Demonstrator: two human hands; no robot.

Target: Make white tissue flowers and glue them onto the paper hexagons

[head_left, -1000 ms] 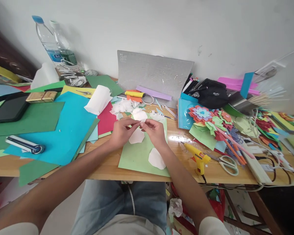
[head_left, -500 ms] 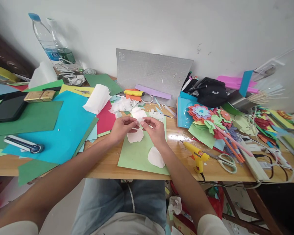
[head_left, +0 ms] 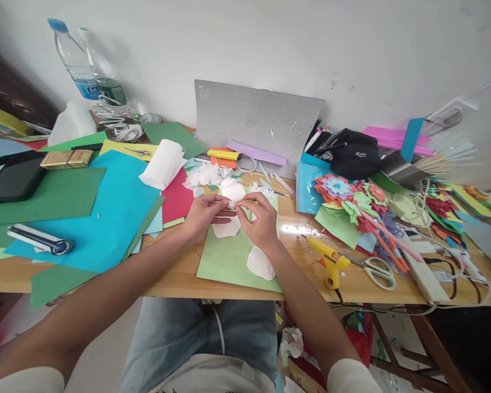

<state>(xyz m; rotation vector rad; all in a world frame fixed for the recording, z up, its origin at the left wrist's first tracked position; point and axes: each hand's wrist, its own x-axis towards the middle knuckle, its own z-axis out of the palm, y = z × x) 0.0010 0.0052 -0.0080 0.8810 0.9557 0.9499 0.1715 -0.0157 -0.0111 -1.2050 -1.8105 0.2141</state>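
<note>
Over a light green paper sheet [head_left: 225, 265], my left hand [head_left: 204, 217] and my right hand [head_left: 262, 221] meet with fingertips pinched at the lower edge of a white, rounded paper piece [head_left: 233, 191]. Fingers partly hide that edge. Beneath my left hand lies a second white paper piece [head_left: 226, 228] with an uneven outline. A third white piece [head_left: 259, 263] rests on the sheet, partly covered by my right forearm. Torn white scraps [head_left: 204, 173] are heaped just beyond my hands.
Right of the sheet are a yellow glue gun [head_left: 327, 255], scissors [head_left: 378, 272] and paper flowers [head_left: 336, 188]. Blue paper [head_left: 118, 213], a stapler [head_left: 39, 239] and a white paper roll [head_left: 163, 164] lie left. A grey cutting mat [head_left: 257, 120] leans against the wall.
My right hand's fingers have curled and turned more inward at the white paper's edge. Both hands stay at nearly the same spot over the green sheet.
</note>
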